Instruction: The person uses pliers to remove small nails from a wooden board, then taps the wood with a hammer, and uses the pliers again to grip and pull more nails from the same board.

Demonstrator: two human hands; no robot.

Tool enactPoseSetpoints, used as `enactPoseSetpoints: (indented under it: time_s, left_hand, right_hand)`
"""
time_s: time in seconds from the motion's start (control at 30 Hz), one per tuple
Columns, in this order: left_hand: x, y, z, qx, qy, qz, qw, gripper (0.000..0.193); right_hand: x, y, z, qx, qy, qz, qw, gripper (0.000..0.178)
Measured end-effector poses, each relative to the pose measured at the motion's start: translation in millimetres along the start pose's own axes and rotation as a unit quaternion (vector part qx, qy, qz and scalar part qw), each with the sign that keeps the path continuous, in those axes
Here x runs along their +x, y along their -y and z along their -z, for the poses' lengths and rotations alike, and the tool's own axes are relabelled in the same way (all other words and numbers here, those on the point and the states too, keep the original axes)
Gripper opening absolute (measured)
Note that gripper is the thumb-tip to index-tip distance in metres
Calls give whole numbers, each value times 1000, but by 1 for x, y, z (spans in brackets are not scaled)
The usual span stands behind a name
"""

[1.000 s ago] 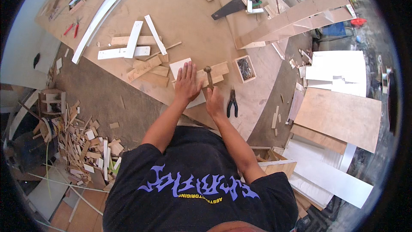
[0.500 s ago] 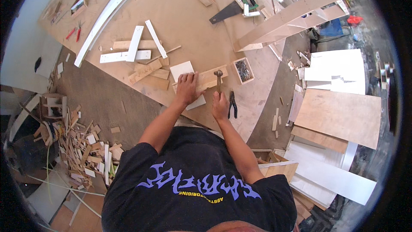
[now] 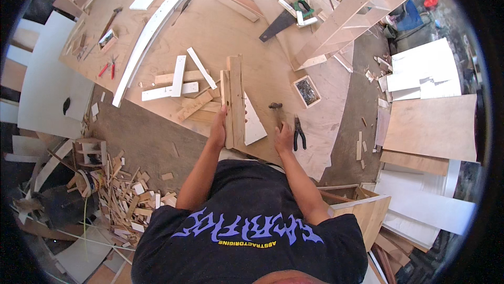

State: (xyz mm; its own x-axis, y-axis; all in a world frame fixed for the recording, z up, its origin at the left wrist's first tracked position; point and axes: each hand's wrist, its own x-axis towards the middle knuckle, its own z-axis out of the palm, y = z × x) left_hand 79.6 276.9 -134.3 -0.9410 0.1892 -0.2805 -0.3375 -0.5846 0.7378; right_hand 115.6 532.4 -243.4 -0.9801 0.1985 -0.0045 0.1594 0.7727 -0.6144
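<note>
My left hand [image 3: 218, 126] is closed on the near left side of a wooden piece [image 3: 236, 102] that looks made of long strips set together. It is raised on edge, its length pointing away from me. Behind its right side a white board [image 3: 254, 124] lies on the worktable. My right hand [image 3: 284, 138] is wrapped round the handle of a hammer [image 3: 275, 106], whose dark head points away from me, right of the board. Dark-handled pliers [image 3: 298, 134] lie just right of that hand. Beyond them sits a small wooden box of nails [image 3: 297, 90].
White and bare wood strips [image 3: 178, 76] lie crossed to the left. A handsaw [image 3: 278, 25] and a tall wooden frame [image 3: 341, 26] stand farther off. Red-handled pliers [image 3: 107, 68] lie far left. Offcuts [image 3: 126, 192] are heaped on the floor at the left; panels [image 3: 428, 126] are stacked at the right.
The wooden piece has gone from lying slantwise on the table to raised on edge, pointing away from me. My left hand has shifted to its left side. The hammer stays in my right hand.
</note>
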Motion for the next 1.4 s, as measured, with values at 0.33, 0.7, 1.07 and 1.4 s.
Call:
enactPoseSetpoints:
  time_s: [0.33, 0.7, 1.07, 1.4]
  left_hand:
    - [-11, -56, -9, -69, 124, 7, 990, 76]
    - [-9, -123, -5, 62, 202, -43, 977, 77]
    - [-16, -179, 24, 161, 245, -72, 953, 58]
    - [-9, -219, 28, 283, 282, -168, 901, 65]
  right_hand:
    - [-12, 2, 48, -241, -74, -274, 928, 60]
    - [-10, -39, 24, -67, -44, -232, 970, 45]
    - [-38, 247, 104, 545, 100, -161, 817, 46]
    - [-44, 305, 120, 471, 288, -74, 831, 43]
